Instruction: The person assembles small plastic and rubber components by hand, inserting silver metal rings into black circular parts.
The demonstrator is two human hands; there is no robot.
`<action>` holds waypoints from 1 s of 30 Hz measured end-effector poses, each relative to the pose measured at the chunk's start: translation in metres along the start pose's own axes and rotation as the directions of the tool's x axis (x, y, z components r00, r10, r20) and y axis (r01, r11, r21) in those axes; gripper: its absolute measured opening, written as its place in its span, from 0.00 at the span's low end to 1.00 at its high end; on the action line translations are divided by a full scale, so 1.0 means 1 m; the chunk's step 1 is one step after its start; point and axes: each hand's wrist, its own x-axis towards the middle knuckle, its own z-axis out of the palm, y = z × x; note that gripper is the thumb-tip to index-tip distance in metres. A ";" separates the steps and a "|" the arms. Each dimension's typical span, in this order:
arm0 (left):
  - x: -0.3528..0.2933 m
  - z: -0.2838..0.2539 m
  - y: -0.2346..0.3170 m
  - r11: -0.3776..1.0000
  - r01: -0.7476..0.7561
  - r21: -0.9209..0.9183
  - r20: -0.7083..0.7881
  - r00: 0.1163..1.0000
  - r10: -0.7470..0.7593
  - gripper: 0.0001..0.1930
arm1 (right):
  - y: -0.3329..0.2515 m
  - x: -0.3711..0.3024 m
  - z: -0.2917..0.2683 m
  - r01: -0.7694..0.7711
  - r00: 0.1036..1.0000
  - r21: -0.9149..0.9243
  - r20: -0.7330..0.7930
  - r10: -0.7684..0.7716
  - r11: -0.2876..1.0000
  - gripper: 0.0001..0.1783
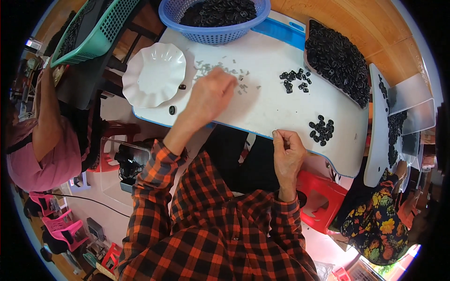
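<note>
My left hand reaches out over the scattered small grey pieces on the white worktop, fingers curled narrow on them; whether it pinches one I cannot tell. My right hand sits at the near edge, fingertips closed on something tiny. I judge a sweep of the left wrist could scatter the grey pieces toward the white scalloped plate, or nudge the black ring near the edge off the worktop.
</note>
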 end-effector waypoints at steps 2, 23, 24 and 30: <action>-0.010 0.006 0.005 0.998 -0.043 0.054 0.082 0.996 0.039 0.05 | -0.001 0.000 0.000 -0.006 1.000 0.003 0.009 0.006 1.000 0.05; -0.012 0.014 0.009 0.962 -0.151 0.229 0.190 0.976 0.108 0.06 | 0.000 0.000 0.001 0.020 1.000 -0.013 0.001 -0.020 1.000 0.05; -0.012 0.015 0.008 0.965 -0.142 0.219 0.175 0.979 0.105 0.06 | 0.000 0.000 0.001 0.020 1.000 -0.013 0.000 -0.020 1.000 0.05; -0.007 0.011 0.015 0.964 -0.156 0.215 0.204 0.973 0.112 0.07 | -0.002 0.001 0.001 0.030 1.000 -0.021 0.008 -0.030 0.999 0.05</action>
